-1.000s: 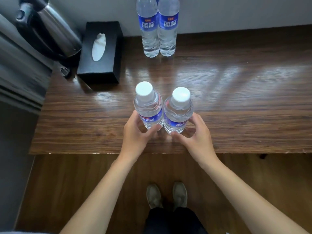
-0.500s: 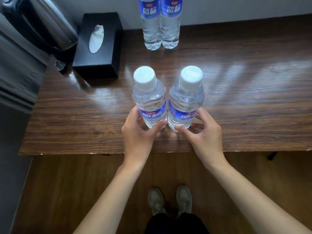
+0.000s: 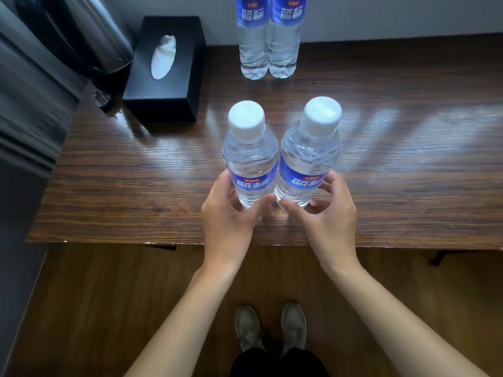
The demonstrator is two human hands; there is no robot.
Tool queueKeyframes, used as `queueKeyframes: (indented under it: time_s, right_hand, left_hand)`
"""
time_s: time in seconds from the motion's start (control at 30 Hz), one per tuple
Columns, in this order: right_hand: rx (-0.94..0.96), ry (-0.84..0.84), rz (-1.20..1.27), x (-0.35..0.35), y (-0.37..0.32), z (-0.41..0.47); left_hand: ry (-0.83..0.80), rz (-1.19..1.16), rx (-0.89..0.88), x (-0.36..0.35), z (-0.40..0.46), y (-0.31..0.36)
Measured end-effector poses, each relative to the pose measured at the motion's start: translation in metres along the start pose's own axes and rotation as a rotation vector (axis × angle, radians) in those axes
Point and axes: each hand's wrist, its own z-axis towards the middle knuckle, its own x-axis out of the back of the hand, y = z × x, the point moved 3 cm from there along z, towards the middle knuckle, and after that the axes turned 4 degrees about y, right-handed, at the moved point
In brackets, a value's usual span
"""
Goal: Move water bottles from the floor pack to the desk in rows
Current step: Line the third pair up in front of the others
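Now two water bottles stand upright and touching near the front edge of the desk (image 3: 408,208): the left bottle (image 3: 249,161) and the right bottle (image 3: 309,159), both white-capped with blue labels. This looks like the placing step of a second row, with the hands seemingly easing their hold. The left hand (image 3: 227,213) curls round the base of the left bottle, thumb across its front; the right hand (image 3: 330,213) wraps the right bottle the same way, fingers behind, thumb in front. Both forearms reach up from below, wrists just past the desk's front edge. Well back on the desk, against the wall, stands the back pair of bottles (image 3: 269,44), also touching. To their left lies a black tissue box (image 3: 166,69), with a steel kettle (image 3: 89,36) beyond it. Next, I judge, both hands should let go cleanly without tipping either bottle, then go down for more; the floor pack is not in view.
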Motion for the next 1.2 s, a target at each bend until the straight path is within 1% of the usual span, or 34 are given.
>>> queueKeyframes:
  time_s: [0.13, 0.3, 0.47, 0.77, 0.97, 1.2]
  right_hand:
    - [-0.003, 0.032, -0.005, -0.004, 0.003, -0.005]
    - [-0.012, 0.076, 0.009, -0.010, 0.006, -0.005]
    - [0.005, 0.095, -0.010, -0.013, 0.009, 0.004]
    - [0.032, 0.089, -0.007, -0.031, 0.008, 0.049]
    - [0.041, 0.089, -0.040, -0.048, 0.012, 0.084]
    - [0.056, 0.103, -0.051, -0.065, 0.017, 0.124]
  left_hand:
    - [0.020, -0.018, -0.006, -0.003, -0.006, -0.001]
    - [0.072, -0.046, 0.051, -0.010, -0.011, -0.006]
    - [0.081, -0.054, 0.048, -0.016, -0.002, -0.009]
    - [0.075, -0.047, 0.001, -0.031, 0.042, -0.008]
    - [0.056, -0.094, 0.009, -0.044, 0.077, -0.008]
    - [0.069, -0.075, 0.010, -0.060, 0.121, -0.012]
